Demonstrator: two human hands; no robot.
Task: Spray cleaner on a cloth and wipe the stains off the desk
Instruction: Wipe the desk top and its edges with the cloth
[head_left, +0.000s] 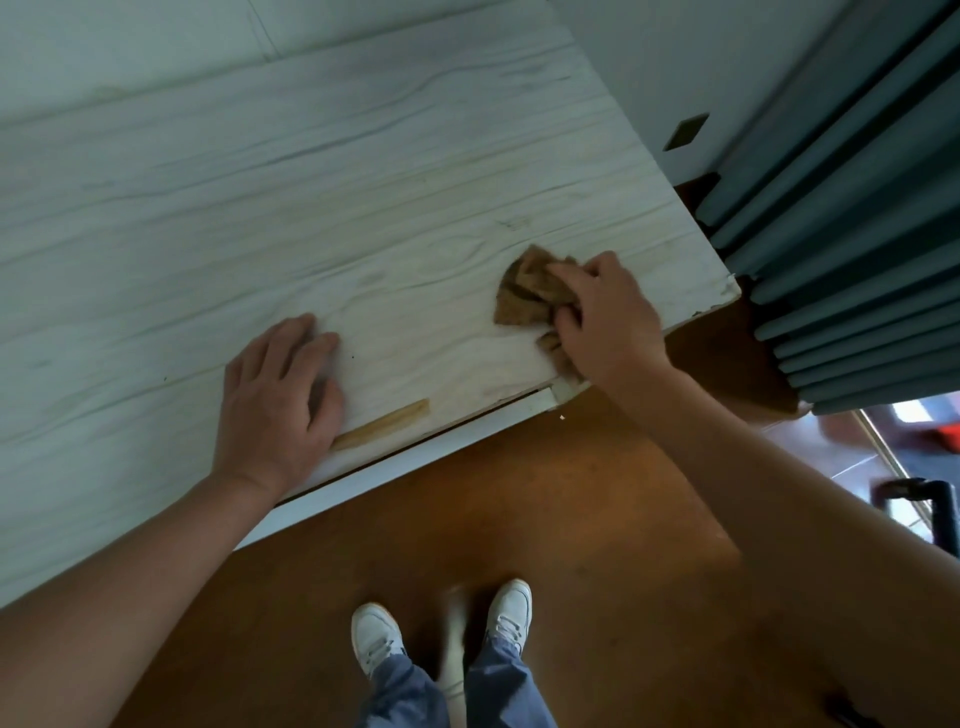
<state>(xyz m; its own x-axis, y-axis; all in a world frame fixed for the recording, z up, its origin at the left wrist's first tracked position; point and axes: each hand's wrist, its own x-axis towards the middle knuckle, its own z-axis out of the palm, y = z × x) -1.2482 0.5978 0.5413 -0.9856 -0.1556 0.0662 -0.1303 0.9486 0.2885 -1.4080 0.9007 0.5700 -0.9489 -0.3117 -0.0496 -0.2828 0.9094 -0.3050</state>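
Pale wood-grain surface (218, 197) runs across the upper left, its near right corner chipped. One tan strip of bare wood or tape (382, 425) lies along the front edge, just beside my left hand (278, 402). Grey-blue pleated curtain (852, 218) hangs at right, close to the surface's corner. Brown floor (519, 509) below; my two white sneakers (376, 636) and blue trouser legs show at the bottom. A small dark plate sits on the white wall (685, 131). A black object at the far right edge is cut off, can't identify it.

One cloth (530, 291), brown, crumpled, on the surface near the right corner. My right hand (605, 317) bunches it, fingers curled over it and pressing down; part of the cloth is hidden under the palm. My left hand lies flat on the surface, fingers spread loosely, holding nothing.

Stains hard to make out: one faint scuff above the cloth, a few tiny dark specks near my left hand. Something pale and blurred between my shoes, can't tell what.
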